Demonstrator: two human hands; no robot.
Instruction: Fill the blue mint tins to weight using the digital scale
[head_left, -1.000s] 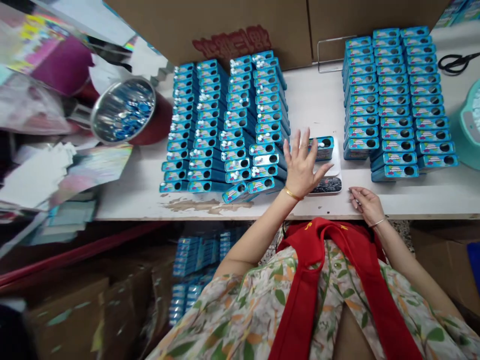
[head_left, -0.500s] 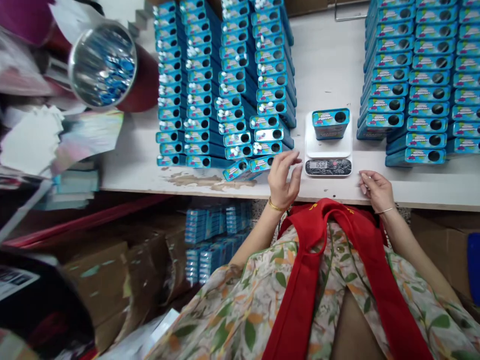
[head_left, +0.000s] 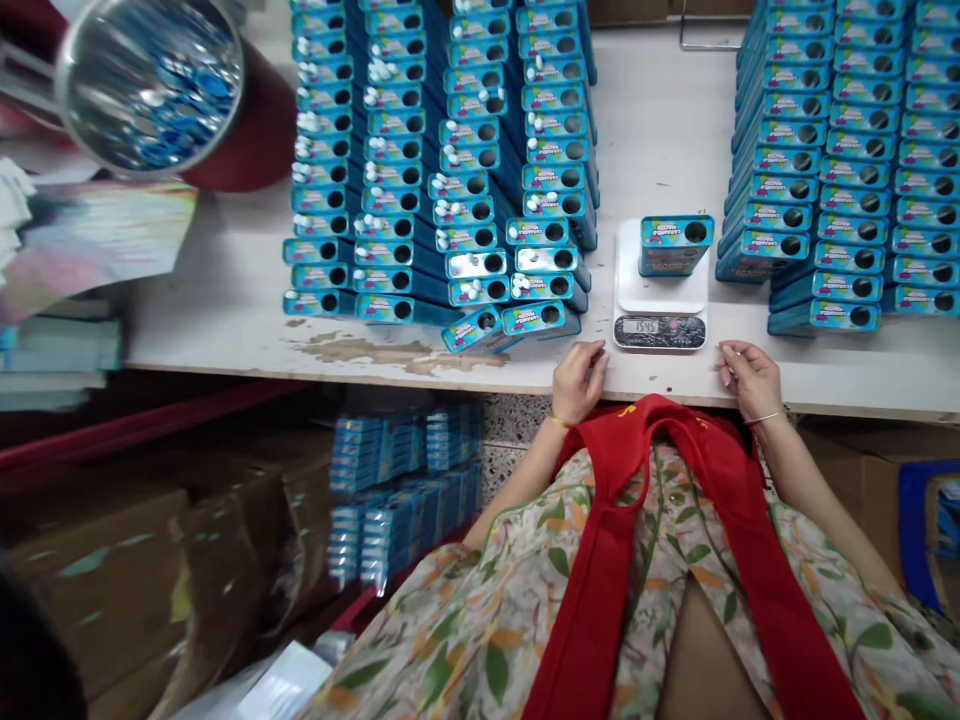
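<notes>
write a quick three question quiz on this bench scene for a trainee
1. What stands on the white scale: a) a bowl, b) a blue box, c) a cup?
2. True or false: both hands grip that box.
3. Fill in: the pot holding blue pieces is on the picture's ____ side.

Key: 1. b; 2. false, the left hand and right hand are apart from it; 3. left.

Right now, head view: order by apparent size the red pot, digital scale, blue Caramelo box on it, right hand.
1. Red pot
2. Digital scale
3. Blue Caramelo box and right hand: too alike to rank.
</notes>
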